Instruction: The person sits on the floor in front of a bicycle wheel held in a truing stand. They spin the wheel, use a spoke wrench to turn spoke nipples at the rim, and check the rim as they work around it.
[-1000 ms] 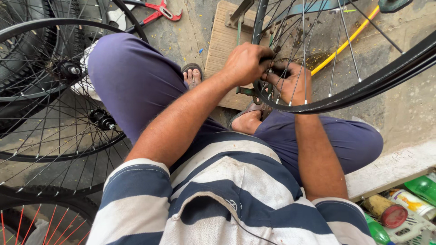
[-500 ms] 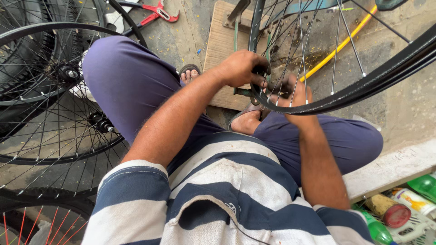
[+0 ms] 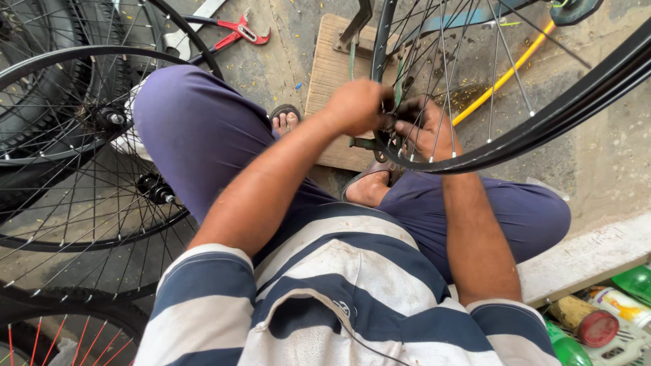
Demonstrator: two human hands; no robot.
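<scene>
Black and spoked, the bicycle wheel (image 3: 542, 129) is standing almost upright in front of the seated person, its rim (image 3: 583, 95) sweeping from the hub up toward the top right corner, so its plane is running from near the knees away to the right. Compared with half a second ago, the left hand (image 3: 356, 105) is sitting a little further over the hub (image 3: 390, 132), hiding more of it, while the right hand (image 3: 427, 129) is hardly shifting at all. The left hand is curling closed around something at the hub; what exactly it is gripping cannot be told. The right hand is reaching through the spokes from the other side of the hub, fingers bent against it, partly open; whether it is holding anything is hidden.

Just beyond the hub, a wooden board (image 3: 329, 74) is lying on the concrete floor, with a yellow hose (image 3: 505, 74) running to the right of the hub. Red-handled cutters (image 3: 237, 30) are lying well to the left of the hub. Other wheels (image 3: 61, 169) are leaning further left, beside the person's purple trouser leg (image 3: 196, 129).
</scene>
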